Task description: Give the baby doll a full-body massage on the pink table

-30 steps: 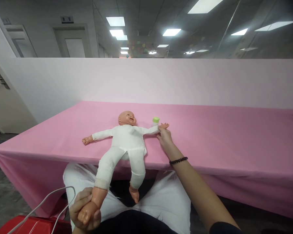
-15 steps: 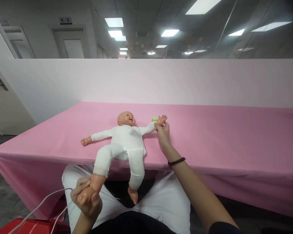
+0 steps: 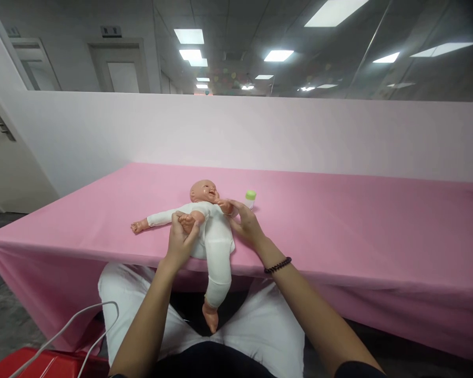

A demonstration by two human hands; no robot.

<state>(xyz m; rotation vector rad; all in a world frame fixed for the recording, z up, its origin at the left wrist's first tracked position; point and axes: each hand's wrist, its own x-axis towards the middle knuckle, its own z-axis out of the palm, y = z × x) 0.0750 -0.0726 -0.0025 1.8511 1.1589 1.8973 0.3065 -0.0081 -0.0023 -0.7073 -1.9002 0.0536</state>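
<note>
A baby doll (image 3: 219, 247) with a white cloth body lies on its back at the near edge of the pink-covered table (image 3: 339, 231). My left hand (image 3: 182, 237) is closed around one of its feet, and that leg is folded up over the belly. The doll's other leg hangs past the table edge, over my lap. My right hand (image 3: 245, 223) grips the doll's arm by the wrist, bent in toward the chest below the chin. The doll's free arm stretches out to the left. Just beyond my right hand stands a small clear bottle with a green cap (image 3: 250, 198).
A white wall panel (image 3: 236, 131) with glass above it runs behind the table. At the lower left is a red stool or box (image 3: 51, 362) with a white cable (image 3: 67, 328) over it. A door (image 3: 11, 157) is at the far left.
My left hand has lifted the doll's foot from below the table edge up to its belly. My right hand has brought the doll's arm inward to the chest, uncovering the bottle.
</note>
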